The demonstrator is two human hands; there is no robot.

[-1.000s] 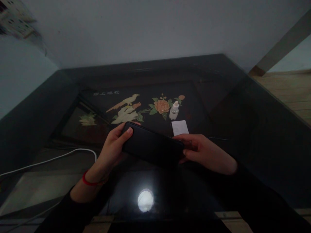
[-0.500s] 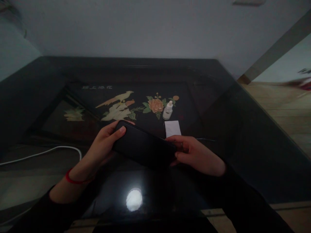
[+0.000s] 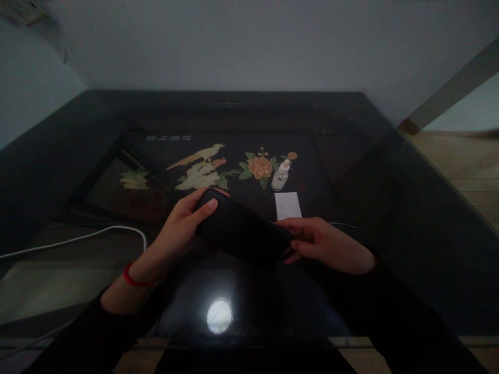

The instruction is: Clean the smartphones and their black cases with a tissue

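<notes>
A black phone (image 3: 241, 228) is held flat above a dark glass-topped table (image 3: 390, 208). My left hand (image 3: 181, 228) grips its left end, thumb on top. Its right end is gripped by my right hand (image 3: 317, 241), fingers curled round the edge. A red band circles my left wrist. Just beyond the phone lie a small white square sheet (image 3: 287, 204) and a small clear dropper bottle (image 3: 280, 175) with a white cap, standing upright.
Under the glass is a dark panel with a bird and flower picture (image 3: 218, 166). A white cable (image 3: 74, 240) curves across the table at the left. A lamp reflection (image 3: 219, 315) shines near the front edge. Wooden floor (image 3: 463, 161) shows at the right.
The phone and both hands keep the same grip; the phone tilts slightly, its left end a little higher. The view swings left, then back right.
</notes>
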